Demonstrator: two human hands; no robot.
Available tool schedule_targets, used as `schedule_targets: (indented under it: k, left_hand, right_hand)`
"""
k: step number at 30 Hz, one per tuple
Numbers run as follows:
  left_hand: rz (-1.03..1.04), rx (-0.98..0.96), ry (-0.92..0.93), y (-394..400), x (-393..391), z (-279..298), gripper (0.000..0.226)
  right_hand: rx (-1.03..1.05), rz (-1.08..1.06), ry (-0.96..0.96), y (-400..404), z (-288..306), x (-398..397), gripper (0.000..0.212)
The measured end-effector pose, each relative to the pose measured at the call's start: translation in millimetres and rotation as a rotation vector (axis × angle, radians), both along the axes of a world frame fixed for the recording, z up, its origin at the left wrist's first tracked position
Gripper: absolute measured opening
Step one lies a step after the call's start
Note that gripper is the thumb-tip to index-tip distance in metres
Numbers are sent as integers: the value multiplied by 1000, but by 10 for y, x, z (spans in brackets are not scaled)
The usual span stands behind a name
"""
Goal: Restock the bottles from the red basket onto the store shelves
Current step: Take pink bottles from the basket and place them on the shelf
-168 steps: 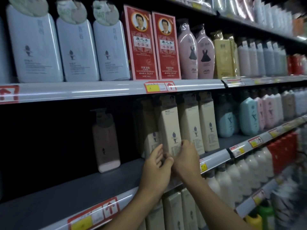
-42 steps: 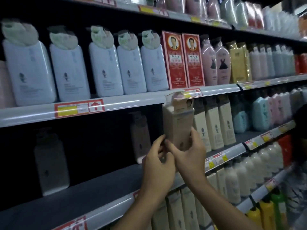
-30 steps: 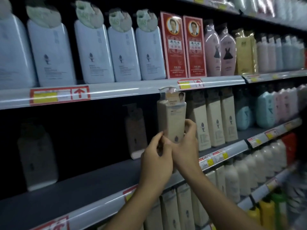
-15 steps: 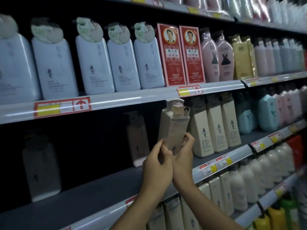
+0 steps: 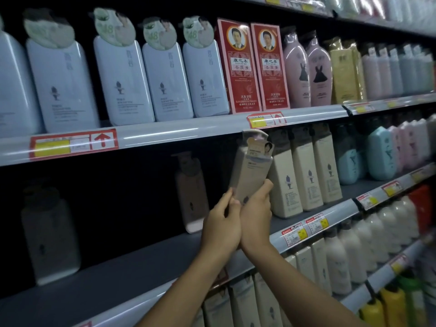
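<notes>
I hold a beige pump bottle point(image 5: 250, 169) with both hands above the middle shelf point(image 5: 151, 260). My left hand point(image 5: 221, 226) grips its lower left side and my right hand point(image 5: 256, 212) wraps its lower right. The bottle tilts, its top leaning right, with the pump head just under the upper shelf rail. To its right stands a row of matching beige bottles point(image 5: 304, 171). The red basket is out of view.
Two dim pump bottles point(image 5: 191, 192) point(image 5: 50, 234) stand further back to the left on the same shelf. Large white bottles point(image 5: 122, 81) and red boxes point(image 5: 256, 67) fill the upper shelf. White bottles point(image 5: 354, 251) crowd the lower shelf.
Both hands have kept hold of the beige bottle and carried it in under the upper shelf rail, tilting its top to the right, close beside the matching row.
</notes>
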State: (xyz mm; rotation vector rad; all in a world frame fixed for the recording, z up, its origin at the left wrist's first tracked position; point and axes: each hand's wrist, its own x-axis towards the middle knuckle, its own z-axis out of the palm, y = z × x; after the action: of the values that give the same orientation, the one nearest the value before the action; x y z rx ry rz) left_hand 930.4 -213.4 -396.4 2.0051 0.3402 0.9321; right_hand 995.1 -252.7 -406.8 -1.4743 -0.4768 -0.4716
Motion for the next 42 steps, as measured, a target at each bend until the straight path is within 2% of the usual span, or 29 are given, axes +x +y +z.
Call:
schedule_targets:
  k: [12, 14, 16, 19, 21, 25, 28, 31, 36, 39, 42]
  left_hand:
    - [-2, -173, -44, 245, 77, -42, 47]
    - [-16, -198, -54, 277, 35, -79, 47]
    - [-29, -217, -70, 305, 13, -117, 47]
    - [-2, -248, -101, 284, 3, -190, 32]
    - [-9, -276, -118, 246, 16, -256, 30]
    - [-45, -311, -87, 169, 85, -355, 38]
    - [11, -299, -84, 160, 104, -394, 33]
    - [36, -277, -71, 157, 94, -424, 44]
    - [77, -237, -35, 55, 72, -421, 47]
    - [65, -250, -67, -33, 61, -389, 48]
    - [26, -232, -102, -87, 47, -356, 50]
  right_hand:
    - [-216, 104, -18, 169, 135, 49, 38]
    - [-238, 118, -36, 224, 108, 52, 45]
    - [-275, 119, -56, 252, 109, 64, 63]
    - [-346, 89, -89, 212, 120, 108, 87]
    - [-380, 57, -104, 153, 115, 162, 92]
    - [-396, 18, -107, 38, 84, 286, 98]
    - [-391, 38, -50, -2, -66, 263, 81]
    - [-429, 9, 2, 7, -325, 195, 58]
    - [-470, -86, 4, 10, -404, 186, 40]
    - [-518, -110, -20, -5, -377, 226, 36]
    - [-530, -146, -30, -70, -379, 295, 40]
